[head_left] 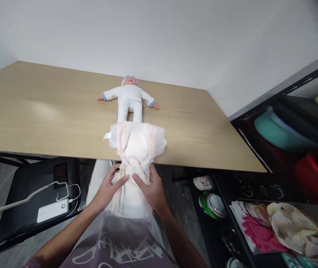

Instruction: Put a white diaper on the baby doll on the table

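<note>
An opened-out white diaper (136, 143) stretches from the table's front edge down toward my lap, its wide end with a side tab lying on the tabletop. My left hand (113, 184) grips its left edge at the gathered middle, thumb on top and fingers underneath. On the opposite edge my right hand (151, 186) holds it the same way, thumb pointing inward. Just beyond the diaper's far end a baby doll (130, 96) lies on its back, arms spread, in a white outfit with blue cuffs and a printed cap. Its lower legs meet the diaper's edge, which hides its feet.
The wooden table (50, 111) runs against a white wall. At lower left, a black chair (16, 197) bears a white power bank (53, 210) with a cable. On the right, dark shelves hold a teal basin (280, 130), a red basin (315, 178), pink cloth (262, 232) and a green-sided can (207, 204).
</note>
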Demonstrator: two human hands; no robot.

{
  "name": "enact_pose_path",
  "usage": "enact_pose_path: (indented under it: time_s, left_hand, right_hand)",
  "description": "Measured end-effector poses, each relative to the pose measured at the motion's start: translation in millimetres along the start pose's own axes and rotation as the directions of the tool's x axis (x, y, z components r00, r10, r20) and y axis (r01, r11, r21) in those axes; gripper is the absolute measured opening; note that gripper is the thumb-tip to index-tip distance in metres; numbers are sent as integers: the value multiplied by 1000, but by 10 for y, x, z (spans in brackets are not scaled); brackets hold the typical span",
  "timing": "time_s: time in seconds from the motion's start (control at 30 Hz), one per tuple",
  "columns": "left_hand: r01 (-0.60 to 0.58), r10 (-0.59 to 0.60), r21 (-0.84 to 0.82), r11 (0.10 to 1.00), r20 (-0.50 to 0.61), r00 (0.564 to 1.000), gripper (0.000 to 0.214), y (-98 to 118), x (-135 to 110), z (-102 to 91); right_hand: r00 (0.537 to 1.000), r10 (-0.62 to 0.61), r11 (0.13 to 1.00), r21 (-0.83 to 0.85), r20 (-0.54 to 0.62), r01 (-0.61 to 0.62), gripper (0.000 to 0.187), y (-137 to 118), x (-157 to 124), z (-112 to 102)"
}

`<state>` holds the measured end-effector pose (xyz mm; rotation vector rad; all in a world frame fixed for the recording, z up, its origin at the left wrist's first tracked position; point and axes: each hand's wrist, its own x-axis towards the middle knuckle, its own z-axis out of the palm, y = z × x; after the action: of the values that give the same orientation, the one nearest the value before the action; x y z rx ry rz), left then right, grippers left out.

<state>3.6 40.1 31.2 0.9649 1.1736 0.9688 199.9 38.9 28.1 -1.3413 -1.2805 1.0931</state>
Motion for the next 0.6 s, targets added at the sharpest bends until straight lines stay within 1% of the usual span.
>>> enact_pose_path:
  time_s: [0.07,0.1,0.17,0.23,0.27,0.3,0.37,0.4,0.47,0.5,0.53,0.6]
  left_hand:
    - [59,-59,-12,998,-9,998,73,-135,102,-83]
    - [104,-104,-34,994,1,995,74,-201,123,-121]
    - [205,-202,-84,975,44,978,76,-316,118,-185]
    - [282,-272,-106,954,97,957,77,-403,79,-227]
    - [300,-289,-100,949,114,951,77,-437,60,-239]
    - [303,-291,-85,949,126,948,77,-466,45,-245]
    - [278,-268,-53,959,143,953,77,-512,36,-239]
    - [258,-250,-41,965,152,956,77,-530,41,-229]
    - [215,-210,-17,976,160,965,76,-553,62,-206]
    - [194,-192,3,981,162,968,74,-556,74,-201]
    - [170,-174,36,985,161,971,71,-549,82,-204]
    - [111,-137,150,982,174,975,63,-498,89,-254]
  right_hand:
    - [999,21,1000,-6,30,-20,53,176,95,93]
    - [998,42,998,-39,41,-41,53,262,108,115]
    - [995,88,984,-159,41,-80,52,412,73,106]
    - [997,74,949,-304,-24,-77,52,500,-6,46]
    - [997,24,928,-369,-71,-48,51,511,-43,6]
    - [992,-52,905,-426,-117,-3,50,498,-67,-32]
    - [954,-245,844,-522,-175,121,49,405,-50,-83]
    - [927,-335,806,-561,-168,189,49,334,0,-86]
    - [889,-452,726,-610,-76,317,50,183,182,-38]
    - [882,-472,691,-622,-3,369,52,118,305,11]
    - [879,-469,661,-629,80,410,55,70,439,72]
    - [882,-411,614,-645,230,454,63,39,705,209]
